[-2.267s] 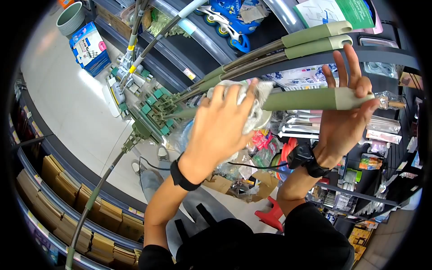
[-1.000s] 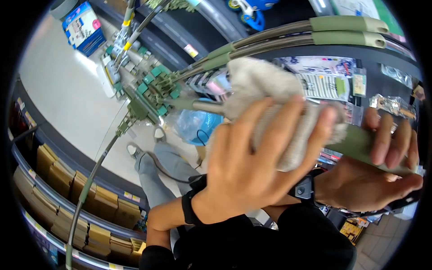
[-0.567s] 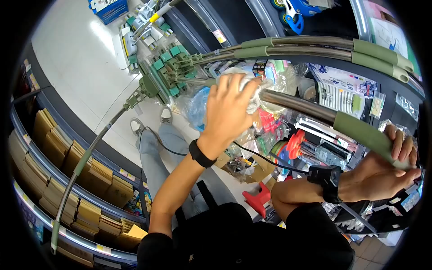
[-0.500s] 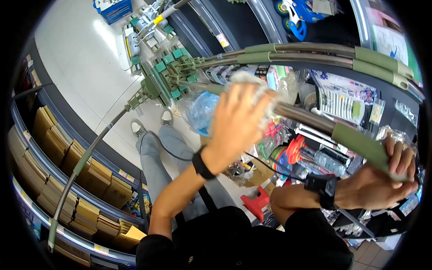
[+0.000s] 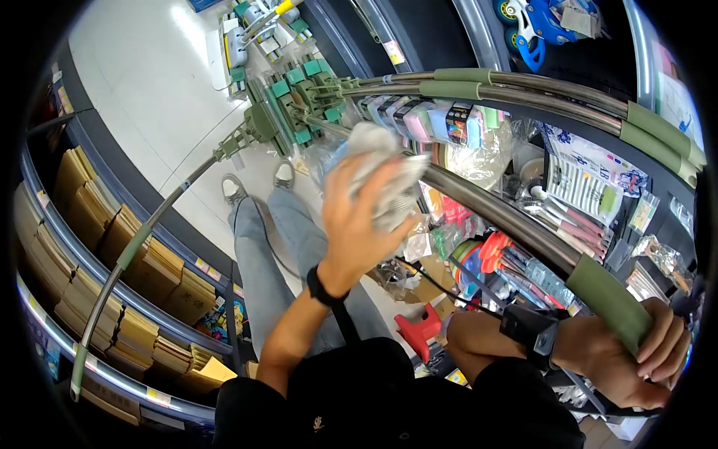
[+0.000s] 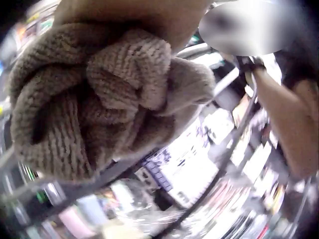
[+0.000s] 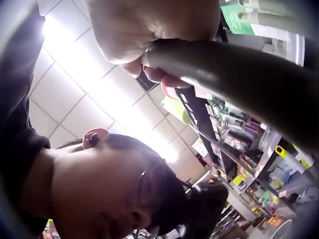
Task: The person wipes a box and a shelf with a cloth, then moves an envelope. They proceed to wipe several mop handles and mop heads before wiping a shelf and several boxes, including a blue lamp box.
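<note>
A bunched pale grey knit cloth [image 5: 381, 179] is in my left hand [image 5: 351, 224], whose fingers press into it. In the head view the cloth overlaps the lower stretch of a metal mop pole [image 5: 493, 202]. The left wrist view shows the cloth [image 6: 94, 99] in thick folds, with little of the hand in sight. At the lower right my right hand [image 5: 628, 359] grips the end of the pole's green handle [image 5: 609, 299], fingers curled round it. The same handle [image 7: 224, 74] looks dark in the right wrist view. Green mop heads [image 5: 299, 90] stand at the pole's far end.
Two more mop poles [image 5: 553, 90] run along the shelf above mine. Another mop pole [image 5: 134, 247] leans at the left, by shelves of brown envelopes [image 5: 97, 194]. Packaged goods [image 5: 449, 123] and a red plastic stool [image 5: 419, 331] lie below the pole.
My left hand wiped the cloth up onto the green handle, then back down the pole. My right hand, with fingers raised at first, has closed round the handle end and moved lower.
</note>
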`<state>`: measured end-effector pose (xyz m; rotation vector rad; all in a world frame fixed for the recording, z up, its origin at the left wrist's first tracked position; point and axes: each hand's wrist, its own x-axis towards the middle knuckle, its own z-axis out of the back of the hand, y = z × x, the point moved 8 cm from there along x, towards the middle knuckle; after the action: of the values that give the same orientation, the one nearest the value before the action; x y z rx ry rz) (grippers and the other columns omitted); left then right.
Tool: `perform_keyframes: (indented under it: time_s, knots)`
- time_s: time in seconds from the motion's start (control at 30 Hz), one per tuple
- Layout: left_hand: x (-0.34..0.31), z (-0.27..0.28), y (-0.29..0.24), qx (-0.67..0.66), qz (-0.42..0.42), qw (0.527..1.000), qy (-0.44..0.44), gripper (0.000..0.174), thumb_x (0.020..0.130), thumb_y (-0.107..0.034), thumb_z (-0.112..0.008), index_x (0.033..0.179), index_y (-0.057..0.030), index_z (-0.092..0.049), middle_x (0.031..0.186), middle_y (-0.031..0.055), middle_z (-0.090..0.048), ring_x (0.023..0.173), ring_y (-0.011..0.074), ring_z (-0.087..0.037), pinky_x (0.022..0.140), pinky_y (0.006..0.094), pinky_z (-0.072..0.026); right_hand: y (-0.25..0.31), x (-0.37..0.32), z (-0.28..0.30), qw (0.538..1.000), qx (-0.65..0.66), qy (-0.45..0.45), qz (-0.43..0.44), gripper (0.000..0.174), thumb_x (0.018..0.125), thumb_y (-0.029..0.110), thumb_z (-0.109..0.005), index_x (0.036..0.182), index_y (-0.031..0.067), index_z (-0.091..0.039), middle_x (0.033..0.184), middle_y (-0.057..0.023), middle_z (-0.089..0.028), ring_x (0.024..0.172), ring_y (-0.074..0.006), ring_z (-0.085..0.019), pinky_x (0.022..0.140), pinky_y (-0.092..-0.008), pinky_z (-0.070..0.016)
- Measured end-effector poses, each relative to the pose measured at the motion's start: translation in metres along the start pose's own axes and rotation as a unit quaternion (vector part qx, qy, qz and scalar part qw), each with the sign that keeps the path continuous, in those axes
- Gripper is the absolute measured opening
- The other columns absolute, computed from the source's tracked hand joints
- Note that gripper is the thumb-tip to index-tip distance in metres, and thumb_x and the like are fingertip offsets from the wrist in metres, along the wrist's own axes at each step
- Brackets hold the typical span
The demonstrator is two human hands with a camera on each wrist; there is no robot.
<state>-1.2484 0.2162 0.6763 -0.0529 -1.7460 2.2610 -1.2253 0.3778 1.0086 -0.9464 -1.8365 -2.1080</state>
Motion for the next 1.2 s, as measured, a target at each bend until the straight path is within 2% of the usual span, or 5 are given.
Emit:
perform_keyframes:
  time_s: [0.3,0.6,0.83,0.93,1.2]
  knots:
    - [-0.083,-0.103,-0.005,-0.829,0.452,0.27,0.189,0.045,0.094,-0.033,-0.051,0.127,-0.0021,-0.053,0.118,0.0122,-0.063,0.108,0.0255,-0.063,0.098,0.0393,-0.048,0.0,-0.017,-0.042,0.995,0.001,-0.096,0.035,0.031,0.092,0.028,-0.052,0.065,0.0128,-0.05,0.062,0.0017,-0.051,0.051,-0.0087,-0.046,0.052,-0.0214,-0.0424]
    - [-0.062,-0.072,-0.102,-0.947,0.296,0.127,0.009,0.042,0.091,-0.033,-0.05,0.121,-0.0044,-0.056,0.113,0.0122,-0.063,0.102,0.0274,-0.064,0.094,0.0403,-0.0501,0.014,-0.018,-0.033,0.996,-0.019,-0.076,0.041,0.031,0.091,0.028,-0.051,0.064,0.012,-0.048,0.064,-0.0003,-0.052,0.052,-0.0103,-0.046,0.054,-0.0228,-0.0413]
    - [-0.083,-0.121,0.01,-0.867,0.446,0.22,-0.037,0.039,0.089,-0.033,-0.051,0.117,-0.0063,-0.058,0.109,0.0117,-0.063,0.098,0.027,-0.065,0.089,0.0395,-0.0524,0.024,-0.019,-0.027,0.995,-0.027,-0.086,0.037,0.03,0.089,0.026,-0.052,0.063,0.012,-0.048,0.063,-0.0005,-0.051,0.05,-0.0112,-0.044,0.054,-0.0233,-0.0403]
    - [-0.081,-0.079,0.055,-0.629,0.421,0.649,-0.07,0.038,0.094,-0.028,-0.051,0.124,-0.0061,-0.054,0.113,0.0109,-0.063,0.102,0.024,-0.065,0.09,0.0368,-0.0545,0.02,-0.022,-0.023,0.995,-0.025,-0.09,0.031,0.028,0.088,0.025,-0.052,0.063,0.0121,-0.048,0.062,-0.0003,-0.05,0.049,-0.0115,-0.044,0.054,-0.0233,-0.04]
    - [-0.027,0.022,0.089,-0.324,0.184,0.926,-0.067,0.076,0.072,-0.016,-0.079,0.139,-0.0084,-0.046,0.13,0.012,-0.057,0.12,0.0352,-0.055,0.102,0.0459,-0.0455,0.013,-0.027,-0.025,0.993,-0.001,-0.119,0.02,0.027,0.086,0.023,-0.052,0.062,0.0123,-0.047,0.058,-0.0001,-0.048,0.046,-0.0128,-0.04,0.052,-0.0222,-0.0385]
